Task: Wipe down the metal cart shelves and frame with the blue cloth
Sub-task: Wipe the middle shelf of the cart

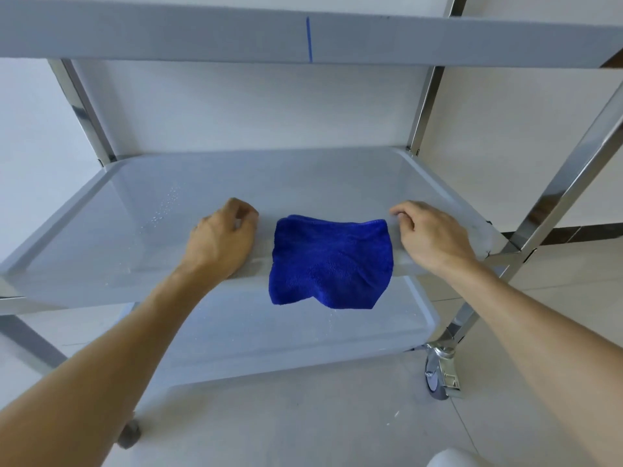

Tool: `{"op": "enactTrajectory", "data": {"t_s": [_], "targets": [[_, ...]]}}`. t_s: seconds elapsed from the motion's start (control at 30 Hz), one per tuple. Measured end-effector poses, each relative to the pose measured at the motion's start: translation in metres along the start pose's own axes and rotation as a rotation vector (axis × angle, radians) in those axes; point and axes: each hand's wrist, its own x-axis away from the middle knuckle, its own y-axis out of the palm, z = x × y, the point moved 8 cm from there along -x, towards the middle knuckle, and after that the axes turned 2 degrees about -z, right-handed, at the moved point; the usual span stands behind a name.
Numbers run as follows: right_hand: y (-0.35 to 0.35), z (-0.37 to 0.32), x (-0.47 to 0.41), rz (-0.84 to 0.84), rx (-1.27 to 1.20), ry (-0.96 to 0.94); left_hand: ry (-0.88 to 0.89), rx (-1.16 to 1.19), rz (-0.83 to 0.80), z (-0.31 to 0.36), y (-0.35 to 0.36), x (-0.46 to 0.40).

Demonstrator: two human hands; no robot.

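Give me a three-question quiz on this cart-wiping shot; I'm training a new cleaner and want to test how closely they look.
1. True or false: the blue cloth lies bunched in the far corner of the middle shelf.
2. Which hand grips the cloth? A) left hand B) right hand C) neither
3. Fill in: water droplets sit on the shelf to the ___ of the cloth.

Key:
1. False. It hangs over the shelf's front edge, between the hands.
2. C. Both hands sit beside it with fingers loosely curled; whether the right fingertips touch its corner is unclear.
3. Left.
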Motion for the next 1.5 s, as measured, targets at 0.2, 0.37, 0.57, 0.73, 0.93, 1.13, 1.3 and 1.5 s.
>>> {"op": "enactTrajectory", "data": {"t_s": [0.2, 0.37, 0.57, 0.73, 0.93, 1.13, 1.3, 1.5], "targets": [[0.002, 0.005, -0.003, -0.012, -0.006, 0.007, 0.471, -0.223, -0.136, 0.117, 0.058, 0.036], [0.0, 0.01, -0.004, -0.008, -0.029, 0.005, 0.605, -0.726, -0.146, 0.107, 0.103, 0.052], [0.0, 0.012, -0.004, 0.001, -0.039, 0.002, 0.752, -0.675, -0.009, 0.043, 0.041, 0.062], [0.0, 0.005, -0.001, 0.039, -0.024, -0.016, 0.537, -0.695, -0.022, -0.027, -0.019, 0.055], [0.001, 0.0, -0.003, 0.071, 0.004, -0.027, 0.451, -0.688, -0.057, -0.002, 0.004, 0.055], [-0.004, 0.005, -0.001, 0.059, -0.018, -0.027, 0.509, -0.651, -0.167, 0.086, 0.084, 0.051], [-0.005, 0.009, -0.001, 0.055, -0.042, -0.026, 0.417, -0.503, -0.217, 0.047, 0.047, 0.046], [0.0, 0.009, -0.004, 0.039, -0.042, 0.017, 0.187, -0.224, -0.497, -0.028, -0.012, 0.04]]}}
